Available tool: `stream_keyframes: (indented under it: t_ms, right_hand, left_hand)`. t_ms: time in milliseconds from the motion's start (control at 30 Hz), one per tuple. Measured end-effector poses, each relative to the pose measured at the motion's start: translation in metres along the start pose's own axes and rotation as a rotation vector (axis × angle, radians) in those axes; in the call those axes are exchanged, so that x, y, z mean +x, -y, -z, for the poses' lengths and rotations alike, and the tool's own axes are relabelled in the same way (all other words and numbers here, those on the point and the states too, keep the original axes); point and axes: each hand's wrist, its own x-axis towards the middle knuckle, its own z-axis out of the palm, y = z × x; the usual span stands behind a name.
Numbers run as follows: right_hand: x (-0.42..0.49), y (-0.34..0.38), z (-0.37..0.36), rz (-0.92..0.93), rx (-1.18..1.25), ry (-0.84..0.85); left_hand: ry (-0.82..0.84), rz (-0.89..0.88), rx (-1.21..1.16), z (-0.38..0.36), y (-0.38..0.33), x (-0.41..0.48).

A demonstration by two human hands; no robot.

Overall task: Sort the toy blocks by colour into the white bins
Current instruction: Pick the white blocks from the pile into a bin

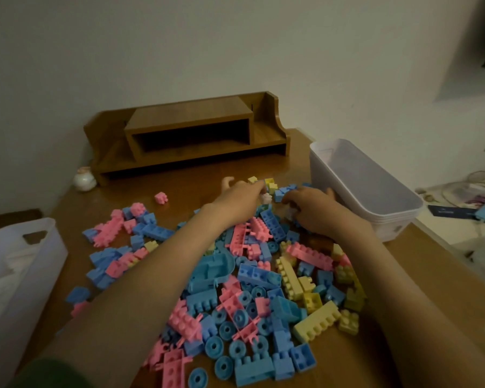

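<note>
Here, a heap of toy blocks (252, 275) in pink, blue and yellow lies unsorted across the centre and lower frame. It sits between one white bin (0, 275) at lower left and a second white bin (375, 191) at right. Both bare arms reach over the heap to its far edge. The left hand (240, 198) has its thumb held out to the side and its fingers laid forward against the yellow blocks (270, 183), pinching nothing that shows. The right hand (314, 208), just beside the second bin, curls down over blue pieces. Its own back hides the fingertips, so the grip cannot be told.

The blocks look like light, hollow, rigid plastic, smooth enough to slide, and are probably best taken across their flat sides rather than by the studs. The round blue wheels (227, 330) at lower centre may roll if nudged. One pink block (161, 197) lies apart at centre left.

The brown wooden table (196, 175) carries a wooden shelf unit (188, 127) against a plain pale wall (179, 46) in a dim room. A small white jar (84, 180) stands at the shelf's left end.
</note>
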Motion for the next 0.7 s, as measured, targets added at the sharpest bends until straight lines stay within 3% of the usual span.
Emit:
stream_keyframes:
  t_ms: [133,267,467,700]
  right_hand:
    - [0.003,0.0,-0.004,-0.005,-0.023,-0.012]
    - [0.001,-0.003,-0.007,-0.013,-0.056,-0.069]
    - [-0.001,0.001,-0.008,-0.002,-0.062,-0.079]
    - [-0.007,0.005,-0.005,0.022,-0.049,-0.063]
  left_hand:
    - [-0.097,0.015,0.036,-0.005,-0.009,0.005]
    - [-0.033,0.063,0.104,-0.004,-0.019,0.009]
    - [0.155,0.164,0.023,0.001,-0.027,0.011]
    - [0.082,0.16,0.165,-0.007,-0.038,0.011]
